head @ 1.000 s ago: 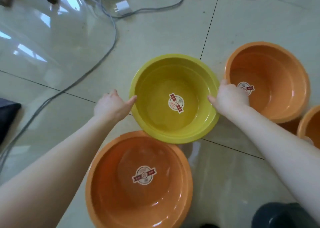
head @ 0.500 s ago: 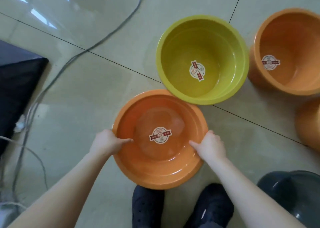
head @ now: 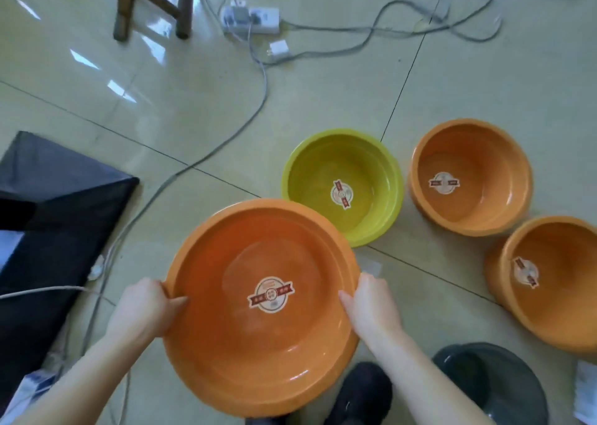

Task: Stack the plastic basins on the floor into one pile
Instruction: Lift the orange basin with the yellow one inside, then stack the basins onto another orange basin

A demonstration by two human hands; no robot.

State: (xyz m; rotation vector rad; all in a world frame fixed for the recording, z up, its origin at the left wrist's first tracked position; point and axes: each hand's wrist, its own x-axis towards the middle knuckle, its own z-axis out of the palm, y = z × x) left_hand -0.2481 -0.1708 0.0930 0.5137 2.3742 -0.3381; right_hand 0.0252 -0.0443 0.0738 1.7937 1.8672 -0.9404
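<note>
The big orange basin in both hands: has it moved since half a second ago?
Yes. The big orange basin now overlaps the yellow-green basin's near rim and looks larger, so it appears lifted toward the camera, gripped by left hand and right hand.

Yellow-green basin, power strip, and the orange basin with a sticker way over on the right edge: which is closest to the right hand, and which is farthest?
1. Yellow-green basin: nearest to the right hand, just ahead of it.
2. Orange basin at the right edge: next, off to the hand's right.
3. Power strip: farthest, across the floor near the wooden chair legs.

Power strip, cables, stool
</note>
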